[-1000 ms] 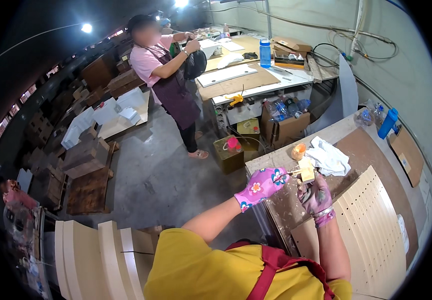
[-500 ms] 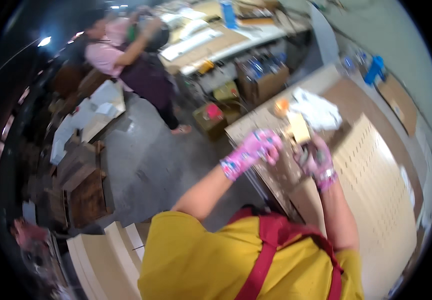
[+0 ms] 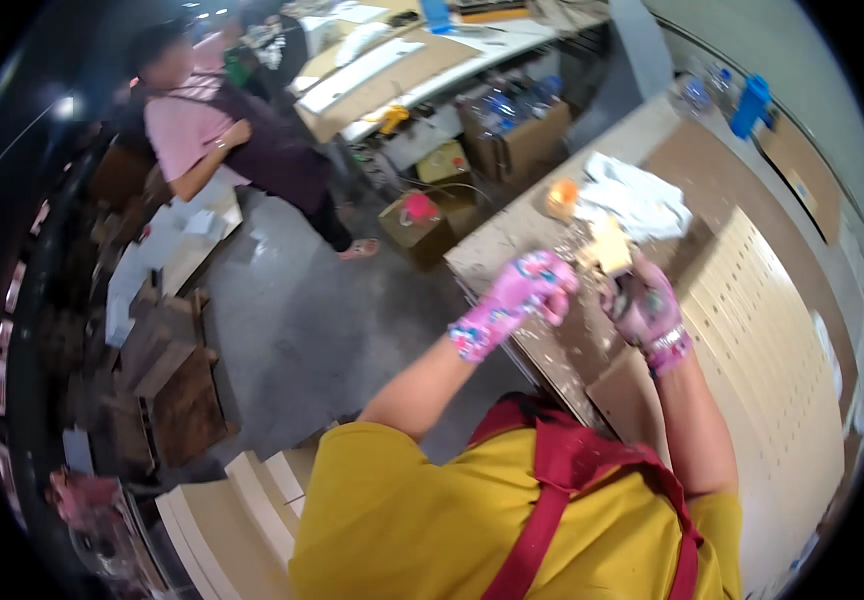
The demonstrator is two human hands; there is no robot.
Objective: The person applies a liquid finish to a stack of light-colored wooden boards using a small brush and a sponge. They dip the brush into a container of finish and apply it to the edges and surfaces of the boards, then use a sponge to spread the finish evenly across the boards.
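Observation:
My left hand (image 3: 527, 295), in a pink floral glove, hovers over the near left edge of the workbench (image 3: 682, 185). Its fingers are curled together, and whatever they may hold is too small to tell. To its right, my right hand (image 3: 649, 310), in a similar glove with a stained palm side, is closed at the lower edge of a pale yellow block (image 3: 610, 248). The block's exact kind is unclear. Small pale scraps (image 3: 589, 262) lie beside it. An orange-topped container (image 3: 560, 198) and a crumpled white cloth (image 3: 632, 200) sit just beyond the hands.
Long pale boards with rows of holes (image 3: 752, 330) cover the bench's right side. A blue bottle (image 3: 750, 106) stands at the far right. On the left, a person in a pink shirt (image 3: 187, 135) stands by another table (image 3: 462, 60). More panels (image 3: 227, 530) rest at lower left.
My right hand and the block have shifted slightly right, while my left hand stays curled close by. The person at left has lowered an arm that was raised toward the table.

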